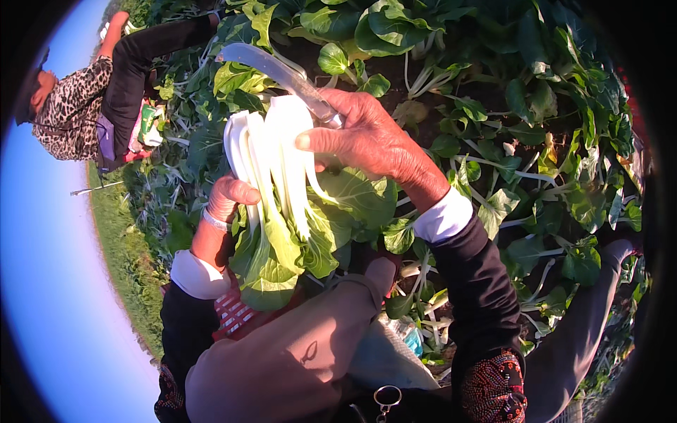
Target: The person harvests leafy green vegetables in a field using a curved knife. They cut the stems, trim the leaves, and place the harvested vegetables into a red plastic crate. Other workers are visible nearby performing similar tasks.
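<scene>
White-stalked bok choy (288, 153) is held up before me, cut stalk ends at the top and green leaves hanging below. My left hand (232, 195) grips it from the left side, the thumb across the stalks; its other fingers are hidden behind. In my right hand (370, 135) is a curved knife (270, 69), its blade slanting up and left past the stalk ends. The right thumb presses on the white stalks, while the knife's handle is mostly hidden in the palm.
Growing bok choy plants (470, 111) and loose leaves cover the soil around me. A red plastic crate (232, 314) sits beside my bent leg (296, 338), and a pale sack (389, 354) lies between my legs. Another person (74, 113) is at the far left near colourful bags (148, 124).
</scene>
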